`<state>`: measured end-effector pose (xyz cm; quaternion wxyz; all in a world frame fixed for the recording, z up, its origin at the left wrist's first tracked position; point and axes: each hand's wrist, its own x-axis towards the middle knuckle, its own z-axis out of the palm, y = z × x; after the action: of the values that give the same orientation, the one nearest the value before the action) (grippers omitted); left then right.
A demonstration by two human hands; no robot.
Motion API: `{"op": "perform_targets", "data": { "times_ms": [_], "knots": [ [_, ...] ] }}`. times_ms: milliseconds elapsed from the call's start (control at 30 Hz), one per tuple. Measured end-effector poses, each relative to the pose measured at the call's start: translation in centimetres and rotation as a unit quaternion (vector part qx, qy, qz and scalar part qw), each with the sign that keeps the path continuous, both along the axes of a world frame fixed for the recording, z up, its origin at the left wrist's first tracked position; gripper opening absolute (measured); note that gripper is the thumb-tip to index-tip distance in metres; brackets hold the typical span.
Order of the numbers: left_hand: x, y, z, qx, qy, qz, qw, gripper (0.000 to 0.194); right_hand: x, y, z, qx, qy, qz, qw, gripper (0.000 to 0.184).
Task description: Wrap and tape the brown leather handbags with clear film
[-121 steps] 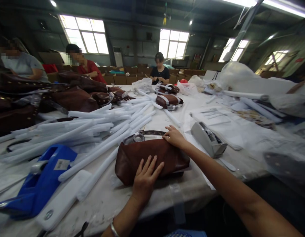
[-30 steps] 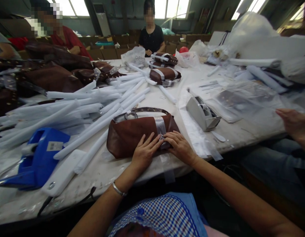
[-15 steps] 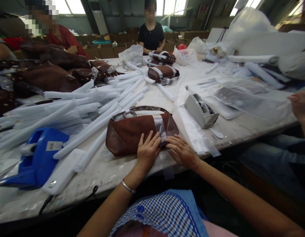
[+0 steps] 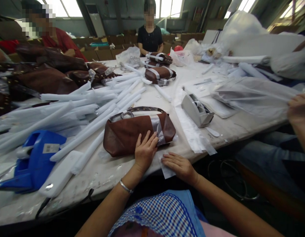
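A folded brown leather bag [image 4: 132, 133] lies on the white table [image 4: 110, 177] in front of me, a strip of clear tape [image 4: 156, 129] banding its right part. My left hand [image 4: 144, 152] rests flat on the bag's front, fingers spread against the tape band. My right hand [image 4: 177, 165] lies at the table's near edge, fingers pressed on a loose piece of tape [image 4: 166, 171] hanging there. A metal ring and strap [image 4: 128, 114] show at the bag's top.
A grey tape dispenser [image 4: 197, 110] stands right of the bag. A blue dispenser [image 4: 31, 161] sits at left among several white foam tubes [image 4: 76, 108]. Taped bags [image 4: 159, 74] and brown bags [image 4: 49, 77] lie farther back. Other people sit across; another person's hand [image 4: 299, 108] holds plastic at right.
My right hand has slid off the bag down to the table's near edge, onto the tape end. My left hand has stayed on the bag. The person at right has pulled the plastic sheet.
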<state>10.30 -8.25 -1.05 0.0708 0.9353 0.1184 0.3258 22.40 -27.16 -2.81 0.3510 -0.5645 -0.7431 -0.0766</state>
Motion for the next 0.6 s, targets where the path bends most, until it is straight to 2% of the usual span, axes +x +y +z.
{"op": "perform_targets", "data": {
  "times_ms": [100,367,600],
  "knots": [
    [0.0,-0.1,0.0,0.006,0.002,0.006,1.0,0.032,-0.1,-0.1,0.2,0.009,0.011,0.002,1.0,0.035],
    [0.1,-0.1,0.3,0.018,-0.001,0.011,1.0,0.025,-0.3,-0.9,1.2,0.002,0.004,0.006,1.0,0.038],
    [0.5,-0.6,-0.2,0.028,-0.035,0.021,0.999,0.018,1.9,1.5,5.1,0.014,0.071,0.003,0.997,0.038]
  ]
}}
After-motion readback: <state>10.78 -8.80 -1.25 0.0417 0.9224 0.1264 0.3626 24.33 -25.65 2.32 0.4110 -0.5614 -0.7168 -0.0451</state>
